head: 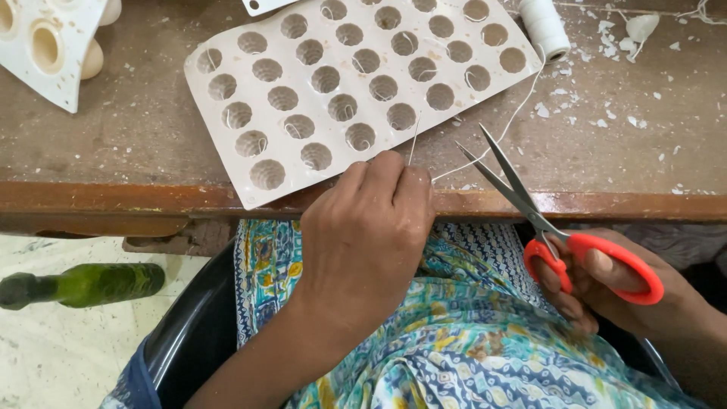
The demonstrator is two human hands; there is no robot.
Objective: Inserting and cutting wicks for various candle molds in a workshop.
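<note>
Along the near edge of the worn wooden surface (pixel 113 144), beside the white mould tray (pixel 363 76), the left hand (pixel 363 235) pinches thin, limp white thread (pixel 496 136) taut just short of the open scissors (pixel 530 212) in the right hand's (pixel 613 288) grip.

A worn wooden table (pixel 113 144) carried a white mould tray (pixel 227 53), a thread spool (pixel 544 26) and scattered white wax flakes (pixel 606 113).

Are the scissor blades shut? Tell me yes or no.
No: the scissors in the right hand have their blades spread apart in a V, with the white thread running just beside the tips.
</note>
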